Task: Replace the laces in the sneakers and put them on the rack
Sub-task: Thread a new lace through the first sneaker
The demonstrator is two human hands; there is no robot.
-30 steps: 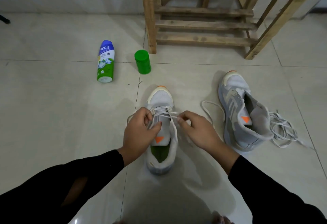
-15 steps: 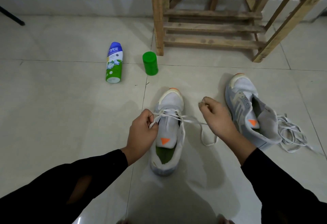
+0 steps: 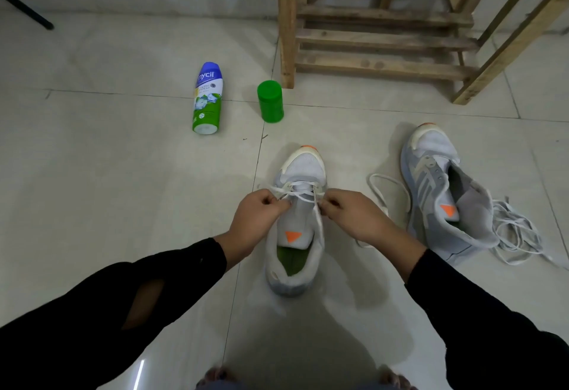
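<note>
A white sneaker [image 3: 303,171] with an orange toe tip and orange tongue mark stands on the floor in front of me. A white lace [image 3: 297,194] crosses its lowest eyelets. My left hand [image 3: 257,220] pinches the lace at the shoe's left side. My right hand [image 3: 354,217] pinches the lace at the right side, and its loose end loops on the floor behind that hand. A second grey sneaker [image 3: 443,192] lies tilted to the right, unlaced. A pile of white laces [image 3: 517,232] lies beside it. The wooden rack [image 3: 381,39] stands at the back.
A blue, white and green bottle [image 3: 207,99] lies on the tiled floor at the left. A green cylindrical cap [image 3: 270,101] stands near the rack's front left leg. A dark tripod leg [image 3: 26,9] crosses the top left corner.
My right hand pulled the lace out to the right, then came back to the shoe's right eyelets. My left hand stayed at the left eyelets. The view shifted slightly.
</note>
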